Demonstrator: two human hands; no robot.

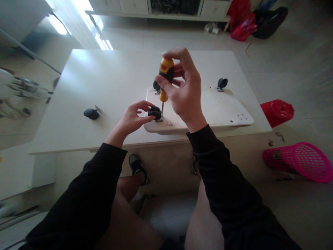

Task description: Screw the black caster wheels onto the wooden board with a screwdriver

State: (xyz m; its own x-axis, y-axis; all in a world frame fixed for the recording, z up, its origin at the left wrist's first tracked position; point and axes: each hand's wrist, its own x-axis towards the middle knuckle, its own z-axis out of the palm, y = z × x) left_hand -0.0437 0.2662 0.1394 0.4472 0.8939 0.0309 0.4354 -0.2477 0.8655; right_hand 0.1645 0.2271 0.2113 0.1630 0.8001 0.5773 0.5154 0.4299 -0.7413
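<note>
My right hand grips a yellow and black screwdriver, held upright with its shaft pointing down. The tip reaches the metal plate of a black caster wheel at the near left corner of a white board. Around that caster, the thumb and fingers of my left hand are closed. Behind it, partly hidden by the screwdriver, another caster stands on the board. A third caster is at the board's far right corner. Small holes show at the near right corner.
The board lies on a white table. A loose caster rests on the table at the left. Beyond the right edge are a red container and a pink mesh basket. A white cabinet stands at the back.
</note>
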